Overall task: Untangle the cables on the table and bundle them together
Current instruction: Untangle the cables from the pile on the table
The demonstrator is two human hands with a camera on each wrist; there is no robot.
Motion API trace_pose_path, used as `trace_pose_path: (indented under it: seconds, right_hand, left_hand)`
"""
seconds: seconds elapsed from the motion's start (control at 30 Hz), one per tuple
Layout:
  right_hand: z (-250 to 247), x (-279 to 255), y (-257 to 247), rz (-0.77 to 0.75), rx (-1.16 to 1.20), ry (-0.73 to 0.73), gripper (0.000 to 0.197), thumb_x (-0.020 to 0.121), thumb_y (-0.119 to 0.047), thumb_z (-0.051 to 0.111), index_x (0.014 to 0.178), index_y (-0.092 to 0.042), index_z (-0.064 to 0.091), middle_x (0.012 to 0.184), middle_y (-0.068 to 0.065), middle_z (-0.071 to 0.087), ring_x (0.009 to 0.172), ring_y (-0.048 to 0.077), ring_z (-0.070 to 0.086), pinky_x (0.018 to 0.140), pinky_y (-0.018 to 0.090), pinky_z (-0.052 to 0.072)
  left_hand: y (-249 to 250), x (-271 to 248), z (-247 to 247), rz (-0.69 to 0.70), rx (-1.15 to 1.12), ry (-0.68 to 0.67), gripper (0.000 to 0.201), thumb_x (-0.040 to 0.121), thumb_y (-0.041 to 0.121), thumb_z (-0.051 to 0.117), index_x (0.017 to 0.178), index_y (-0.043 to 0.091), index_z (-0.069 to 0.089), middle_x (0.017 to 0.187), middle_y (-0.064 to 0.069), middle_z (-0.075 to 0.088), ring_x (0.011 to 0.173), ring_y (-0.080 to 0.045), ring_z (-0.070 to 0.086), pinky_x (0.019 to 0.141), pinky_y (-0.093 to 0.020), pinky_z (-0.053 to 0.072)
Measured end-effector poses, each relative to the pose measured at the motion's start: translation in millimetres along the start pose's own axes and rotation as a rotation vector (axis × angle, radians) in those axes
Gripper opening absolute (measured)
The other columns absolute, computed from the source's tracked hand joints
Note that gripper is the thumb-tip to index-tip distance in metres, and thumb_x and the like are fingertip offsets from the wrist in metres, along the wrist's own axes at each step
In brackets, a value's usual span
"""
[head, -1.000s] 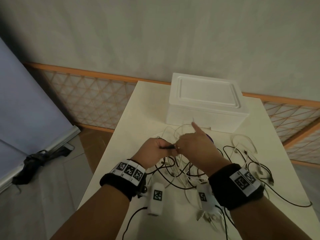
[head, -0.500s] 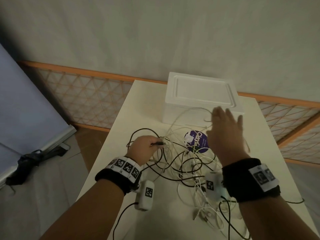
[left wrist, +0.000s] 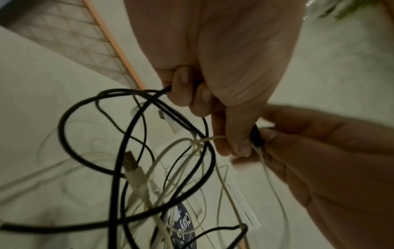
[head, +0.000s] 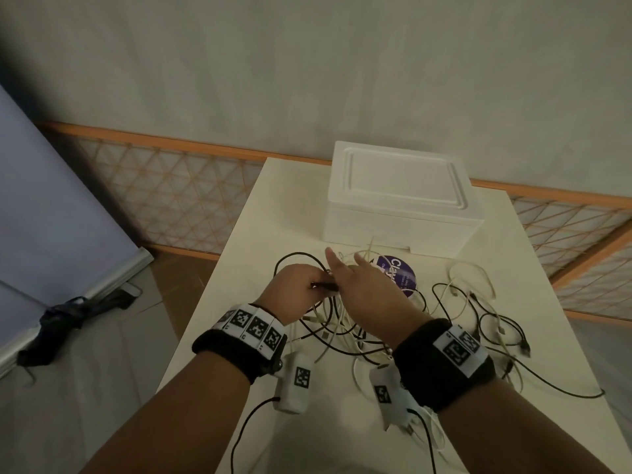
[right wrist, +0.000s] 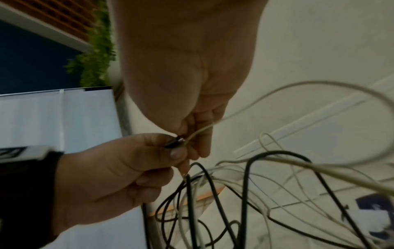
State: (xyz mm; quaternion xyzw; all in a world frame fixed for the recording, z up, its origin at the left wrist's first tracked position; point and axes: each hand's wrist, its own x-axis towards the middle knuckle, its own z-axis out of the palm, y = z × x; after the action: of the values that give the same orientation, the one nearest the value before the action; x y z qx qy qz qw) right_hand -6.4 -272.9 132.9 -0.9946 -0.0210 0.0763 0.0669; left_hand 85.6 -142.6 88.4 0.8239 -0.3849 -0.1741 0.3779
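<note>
My left hand [head: 297, 291] pinches a black plug [head: 324, 286]; right hand [head: 369, 295] pinches a white cable [right wrist: 245, 112]. Pulling hard could tighten the tangle [head: 345, 323].

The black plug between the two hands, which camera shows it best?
The left wrist view: the black plug is close, pinched by the left hand. The right wrist view shows only its tip; the head view, a small dark sliver.

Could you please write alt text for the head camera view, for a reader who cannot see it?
Two hands meet over tangled black and white cables on a cream table: the left hand grips a black cable end, the right hand pinches a white cable beside it. Behind sit a purple round label and white foam box.
</note>
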Motion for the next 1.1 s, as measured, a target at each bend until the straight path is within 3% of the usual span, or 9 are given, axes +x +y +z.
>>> trace_pose_path:
  seconds: [0.1,0.23,0.47,0.6,0.7,0.8,0.87,0.97,1.1]
  right_hand:
    - [-2.0,0.7,5.4,0.089,0.059,0.015,0.032,0.100,-0.030,0.038,0.120,-0.013,0.057,0.106,0.008,0.060,0.104,0.026,0.057,0.090,0.036,0.043]
    - [-22.2,-5.4,6.4,0.089,0.241,0.071,0.020,0.091,-0.034,0.058,0.093,-0.018,0.070,0.086,-0.007,0.057,0.092,0.014,0.056,0.081,0.027,0.043]
    - [-81.8,-43.9,46.3,0.392,0.912,0.824,0.013,0.077,-0.018,0.073,0.067,-0.010,0.069,0.057,-0.009,0.061,0.058,0.005,0.053,0.061,0.021,0.042]
    - [-66.1,-46.1,80.2,0.697,0.208,0.723,0.020,0.079,-0.021,0.061,0.096,-0.022,0.071,0.105,-0.004,0.069,0.104,0.021,0.060,0.103,0.044,0.033]
    - [-41.0,-29.1,64.9,0.391,0.021,0.484,0.044,0.081,-0.012,0.059,0.124,-0.020,0.061,0.139,-0.001,0.053,0.131,0.019,0.044,0.112,0.054,-0.008]
    - [-10.5,-3.4,30.6,0.127,0.042,0.074,0.030,0.096,-0.018,0.043,0.121,-0.013,0.059,0.132,0.003,0.057,0.123,0.022,0.051,0.110,0.045,0.024]
    - [-5.6,0.7,26.4,0.196,0.224,0.023,0.026,0.098,-0.023,0.040,0.103,-0.013,0.064,0.103,0.004,0.066,0.097,0.021,0.060,0.080,0.031,0.042]
    - [-5.2,-7.3,38.4,0.311,0.331,0.129,0.036,0.097,-0.034,0.045,0.072,-0.012,0.058,0.067,0.001,0.058,0.068,0.019,0.054,0.059,0.030,0.035]
    - [-5.3,-22.9,41.0,0.276,0.532,0.357,0.027,0.094,-0.032,0.053,0.076,-0.015,0.063,0.064,0.000,0.060,0.061,0.010,0.055,0.060,0.025,0.042]
  left_hand:
    - [-11.2,-2.2,5.8,-0.010,-0.033,0.020,0.017,0.084,0.014,0.067,0.095,0.024,0.076,0.081,0.014,0.066,0.076,0.003,0.059,0.070,-0.012,0.043]
    - [-20.8,-3.5,19.2,0.027,-0.016,0.016,0.013,0.082,0.016,0.071,0.091,0.025,0.075,0.076,0.018,0.063,0.072,0.006,0.057,0.069,-0.012,0.042]
    - [-65.9,2.4,10.3,-0.200,0.011,0.062,0.017,0.091,0.024,0.063,0.105,0.023,0.073,0.103,0.004,0.071,0.100,-0.014,0.063,0.091,-0.029,0.049]
    - [-51.1,5.4,0.6,-0.134,0.021,0.130,0.020,0.092,0.024,0.061,0.108,0.019,0.072,0.096,0.002,0.070,0.097,-0.017,0.063,0.085,-0.026,0.047]
    - [-14.3,11.2,8.2,0.098,0.147,0.094,0.024,0.092,0.018,0.058,0.112,0.020,0.071,0.096,-0.006,0.069,0.094,-0.024,0.062,0.085,-0.037,0.048]
    - [9.2,16.2,17.4,0.230,0.184,0.095,0.027,0.087,0.021,0.055,0.107,0.018,0.072,0.094,-0.009,0.068,0.091,-0.028,0.063,0.078,-0.039,0.049]
    - [7.2,14.3,15.2,0.223,0.166,0.078,0.028,0.086,0.021,0.054,0.106,0.016,0.073,0.094,-0.008,0.069,0.092,-0.025,0.062,0.079,-0.037,0.048]
    - [-12.0,4.1,8.1,-0.051,-0.041,0.234,0.025,0.095,0.026,0.052,0.102,0.014,0.072,0.099,-0.003,0.070,0.095,-0.018,0.062,0.086,-0.032,0.047]
    - [-28.5,-8.0,1.6,-0.630,-0.627,0.216,0.053,0.101,0.042,0.038,0.076,0.006,0.068,0.073,-0.009,0.065,0.048,-0.015,0.050,0.044,-0.023,0.036]
